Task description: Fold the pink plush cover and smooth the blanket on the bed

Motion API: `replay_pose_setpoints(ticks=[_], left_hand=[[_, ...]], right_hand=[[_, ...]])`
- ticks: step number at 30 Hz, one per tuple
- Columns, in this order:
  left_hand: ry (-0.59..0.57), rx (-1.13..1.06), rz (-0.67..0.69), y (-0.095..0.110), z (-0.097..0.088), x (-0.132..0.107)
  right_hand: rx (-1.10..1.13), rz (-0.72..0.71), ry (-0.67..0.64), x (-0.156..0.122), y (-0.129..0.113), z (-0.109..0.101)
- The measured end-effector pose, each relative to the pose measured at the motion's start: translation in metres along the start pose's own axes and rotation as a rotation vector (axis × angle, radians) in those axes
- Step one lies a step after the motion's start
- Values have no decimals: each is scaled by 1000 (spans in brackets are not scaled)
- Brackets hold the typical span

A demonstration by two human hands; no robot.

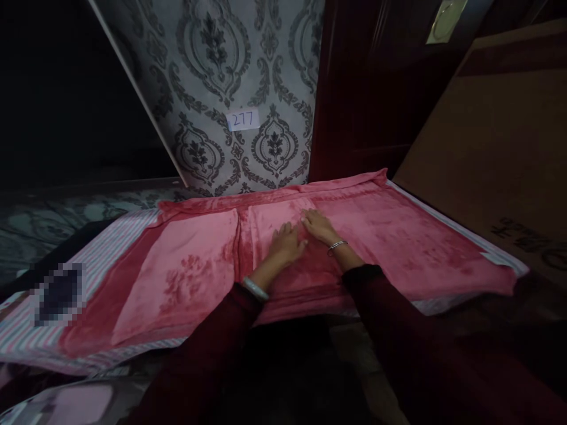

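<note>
A pink and red plush blanket (199, 277) is spread over a striped cloth (119, 236), with folded panels toward the left and middle. My left hand (286, 245) rests on the middle panel, palm down with its fingers apart. Just right of it, my right hand (319, 226) lies flat on the same fabric, a little farther back. Neither hand grasps the cloth. Bracelets show on both wrists. The blanket's back edge is bunched into a ridge, and its right part lies wide and fairly smooth.
Patterned wallpaper (274, 141) with a paper label (243, 120) reading 277 stands behind. A large cardboard box (500, 147) leans at the right beside a dark red door (376, 106). A dark panel (75, 94) occupies the upper left.
</note>
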State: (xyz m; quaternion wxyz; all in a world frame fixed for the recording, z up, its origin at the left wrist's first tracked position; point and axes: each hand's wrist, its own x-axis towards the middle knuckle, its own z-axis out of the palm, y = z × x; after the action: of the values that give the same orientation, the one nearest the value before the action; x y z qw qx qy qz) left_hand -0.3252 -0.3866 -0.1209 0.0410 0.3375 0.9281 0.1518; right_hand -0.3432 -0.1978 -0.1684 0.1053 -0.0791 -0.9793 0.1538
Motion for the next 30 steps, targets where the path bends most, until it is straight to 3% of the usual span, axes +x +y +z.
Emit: replay_pose_setpoints(ticks=[2,5,9,14,20,22,25,28,30], left_hand=[[-20,75,-57,2,13,5],[-57,143,-106,-11,32,3],[-81,168,-96,-26,45,1],[-130,197,-103,-23,41,1],[-278,162,-63,-19,6,-22],[-249,146,-46,-20,-1,-38],[-138,149,-53,-26,4,-65],[-128,139,-69,-34,20,-86],[-124,132,-73,-38,30,-92]], right_hand=[[-70,30,19,-13,-10,13],[-171,8,53,-35,-16,29],[-222,-3,76,-45,-15,34],[-244,-12,103,-41,-12,37],[-226,-3,76,-41,-12,39],[-217,5,52,-40,-12,36],[-182,40,-45,-37,-12,26],[-110,81,-156,-37,-16,14],[-72,77,-143,-43,-23,9]])
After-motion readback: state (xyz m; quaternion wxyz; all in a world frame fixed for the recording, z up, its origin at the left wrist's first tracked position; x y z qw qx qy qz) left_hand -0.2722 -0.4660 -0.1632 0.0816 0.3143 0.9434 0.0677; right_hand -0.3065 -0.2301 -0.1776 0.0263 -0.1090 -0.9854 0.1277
